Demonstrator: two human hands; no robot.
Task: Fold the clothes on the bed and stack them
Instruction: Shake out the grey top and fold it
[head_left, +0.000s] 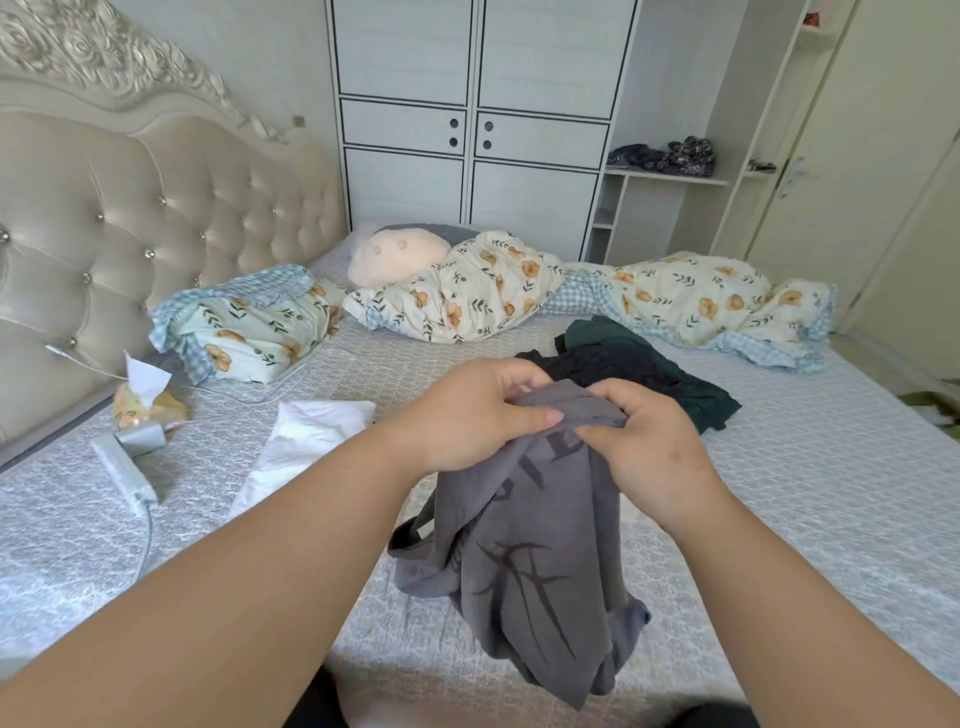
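Head view looks down over both forearms onto a bed covered in a pale patterned sheet. Left hand and right hand meet close together above the middle of the bed, each grip clamped on the bunched top edge of a grey T-shirt. On the left hand the thumb lies across the fabric and the fingers curl behind it; on the right hand the fingers pinch a fold from the other side. From the two hands the shirt hangs crumpled, dark printed lettering and spiky line marks showing on its front, and its lower part droops toward the near edge of the bed. Whether the hem touches the sheet cannot be told.

Just beyond the hands, a heap of dark clothes, black and dark green, lies unfolded on the sheet. To the left, a white garment lies loosely spread. Farther left sit a tissue pack and a white power strip with its cable. Along the far side runs a rumpled floral quilt, with a matching floral pillow near the tufted headboard and a pale plush cushion behind it. White wardrobe doors stand against the far wall.
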